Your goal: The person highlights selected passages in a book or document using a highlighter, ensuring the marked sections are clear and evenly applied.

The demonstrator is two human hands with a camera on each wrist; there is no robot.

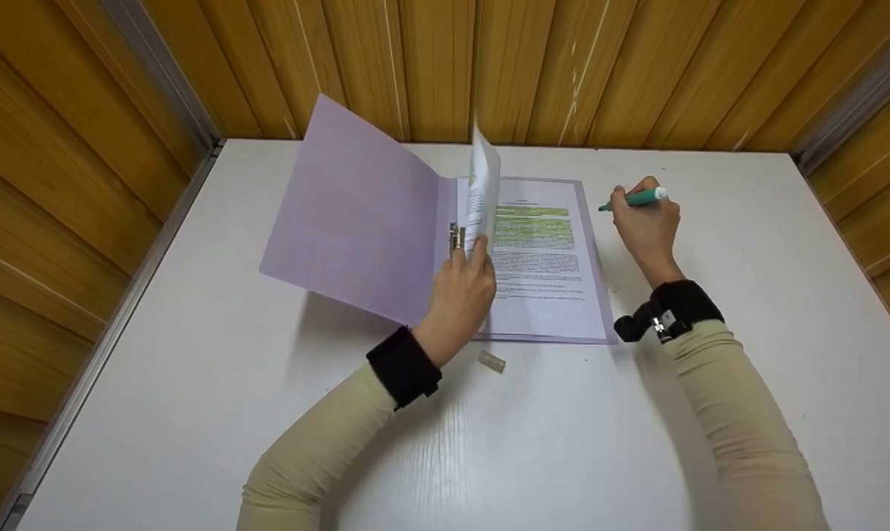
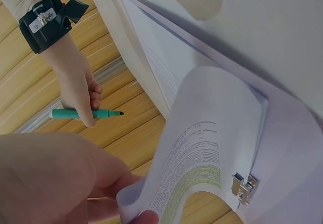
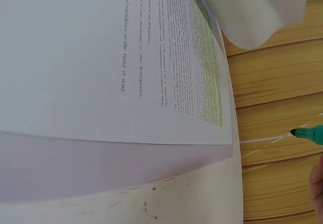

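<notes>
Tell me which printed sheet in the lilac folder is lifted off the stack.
The curled white sheet pinched by the left hand; the other highlighted page lies flat.

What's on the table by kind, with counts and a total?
Folder: 1, purple, lying open
Printed sheets: 2, one lifted sheet pinched by the left hand, one flat sheet with highlighted lines
Green marker: 1, in the right hand
Marker cap: 1, lying on the white table
Total: 5

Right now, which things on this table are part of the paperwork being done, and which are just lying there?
In use: lifted page in the left hand; green highlighter in the right hand; purple folder; highlighted sheet.
Lying about: clear cap.
</notes>
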